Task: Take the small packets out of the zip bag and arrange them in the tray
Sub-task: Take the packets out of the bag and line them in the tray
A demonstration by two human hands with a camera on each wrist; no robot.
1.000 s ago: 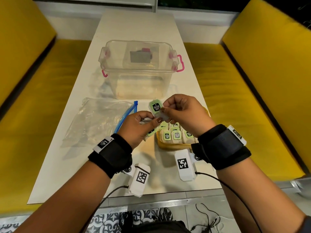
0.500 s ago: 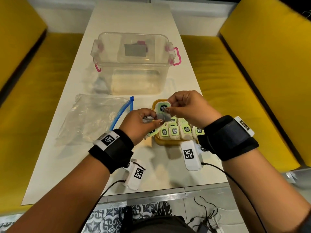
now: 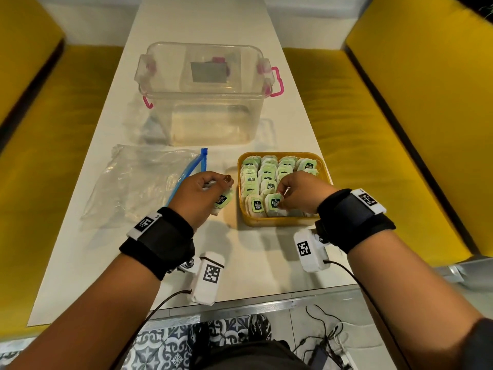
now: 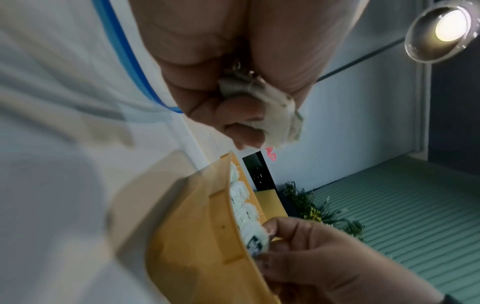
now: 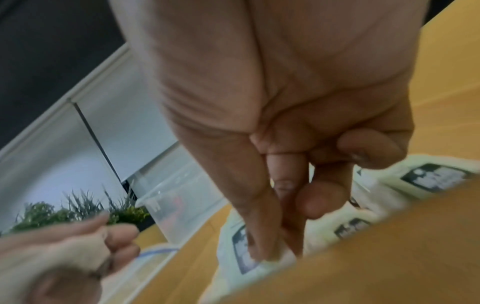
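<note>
Small packets (image 3: 269, 180) stood upright in rows, filling the yellow tray (image 3: 277, 221) on the table (image 3: 248, 265). Nearest-row packet (image 3: 274, 203) pinched by right hand (image 3: 301, 194), grip pressed together on it. More packets (image 3: 222, 201) clutched in left hand (image 3: 198, 194), just left of tray. Zip bag (image 3: 141, 182) flat beside; clear box (image 3: 205, 92) beyond.
</note>
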